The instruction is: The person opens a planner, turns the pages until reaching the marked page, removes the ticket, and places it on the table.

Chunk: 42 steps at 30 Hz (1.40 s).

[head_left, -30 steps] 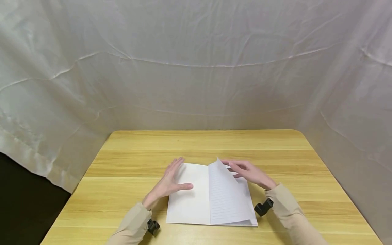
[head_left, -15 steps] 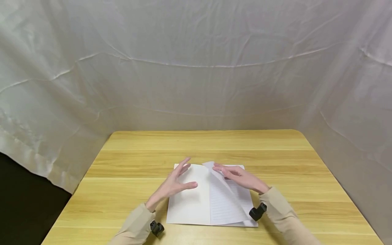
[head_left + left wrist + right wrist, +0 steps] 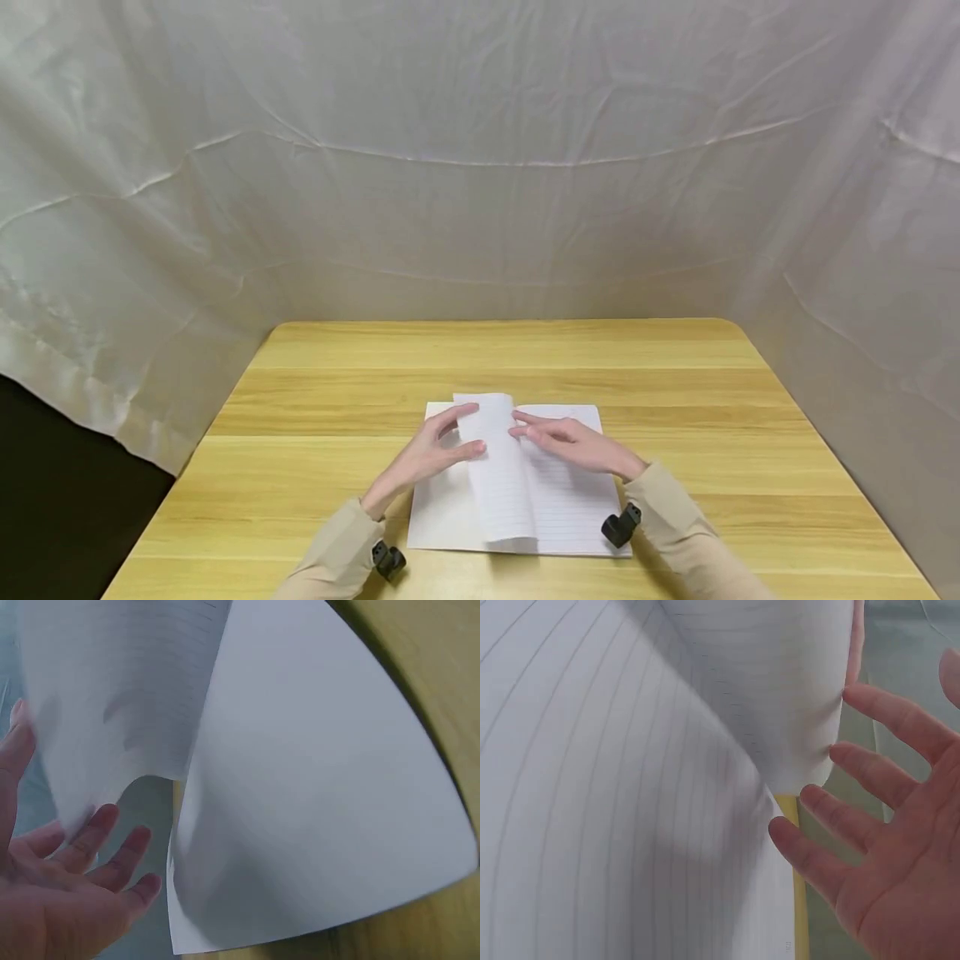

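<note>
A notebook (image 3: 577, 508) with ruled pages lies spread on the table. One lifted leaf (image 3: 497, 479) stands curved over its middle, leaning onto the blank left-hand page (image 3: 442, 523). My left hand (image 3: 422, 460) is at the leaf's far left edge, thumb and fingers spread; in the left wrist view its loosely bent fingers (image 3: 99, 829) meet the leaf's corner. From the other side, my right hand (image 3: 583, 447) touches the leaf with extended fingertips. The right wrist view has those fingers (image 3: 877, 769) fanned out against the leaf's back (image 3: 795, 690), the palm bare.
The wooden table (image 3: 300, 400) extends around the notebook on all sides. A pale curtain (image 3: 480, 233) hangs behind and along both sides. Small black cameras (image 3: 621, 527) sit at both wrists.
The leaf has swung from the right side over to the left. My right hand has moved left with it, and my left hand has edged right to meet it.
</note>
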Motion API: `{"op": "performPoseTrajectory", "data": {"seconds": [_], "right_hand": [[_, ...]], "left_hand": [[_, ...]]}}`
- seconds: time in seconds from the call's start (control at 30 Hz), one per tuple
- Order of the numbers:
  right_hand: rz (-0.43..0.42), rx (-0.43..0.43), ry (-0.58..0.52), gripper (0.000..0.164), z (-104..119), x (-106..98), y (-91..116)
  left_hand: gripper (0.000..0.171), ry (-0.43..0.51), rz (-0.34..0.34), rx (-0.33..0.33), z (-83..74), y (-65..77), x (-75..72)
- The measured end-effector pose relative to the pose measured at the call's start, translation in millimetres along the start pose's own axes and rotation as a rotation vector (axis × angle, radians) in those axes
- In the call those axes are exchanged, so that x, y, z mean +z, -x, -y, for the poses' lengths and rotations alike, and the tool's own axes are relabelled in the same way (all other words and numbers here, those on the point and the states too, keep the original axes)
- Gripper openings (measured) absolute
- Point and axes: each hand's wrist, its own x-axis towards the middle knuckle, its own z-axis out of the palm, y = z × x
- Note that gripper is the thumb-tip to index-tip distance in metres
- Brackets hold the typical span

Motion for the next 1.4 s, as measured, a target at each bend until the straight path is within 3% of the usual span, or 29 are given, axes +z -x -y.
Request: {"op": "performPoseTrajectory", "data": {"seconds": [0.17, 0.4, 0.63, 0.73, 1.0, 1.2, 1.4], "right_hand": [[-0.031, -0.004, -0.013, 0.039, -3, 2, 2], [-0.167, 0.038, -0.021, 0.037, -19, 0, 9], [-0.29, 0.06, 0.065, 0.035, -38, -4, 16], [-0.318, 0.082, 0.092, 0.038, -44, -8, 19], [-0.359, 0.149, 0.184, 0.046, -54, -20, 21], [-0.326, 0.252, 0.33, 0.064, -61, -25, 21], [-0.309, 0.262, 0.46, 0.069, -69, -26, 16]], "left_hand": [[0.067, -0.01, -0.049, -0.065, 4.5, 1.7, -1.5], [0.064, -0.011, -0.084, -0.093, 11.8, 3.4, -7.7], [0.058, -0.094, -0.184, -0.145, 15.3, 3.9, -12.1], [0.058, -0.09, -0.19, -0.14, 17.7, 4.5, -15.8], [0.055, -0.049, -0.171, -0.164, 23.6, 7.1, -23.5], [0.054, -0.066, -0.187, -0.187, 28.0, 7.4, -25.1], [0.053, -0.099, -0.2, -0.185, 33.1, 6.1, -25.9]]}}
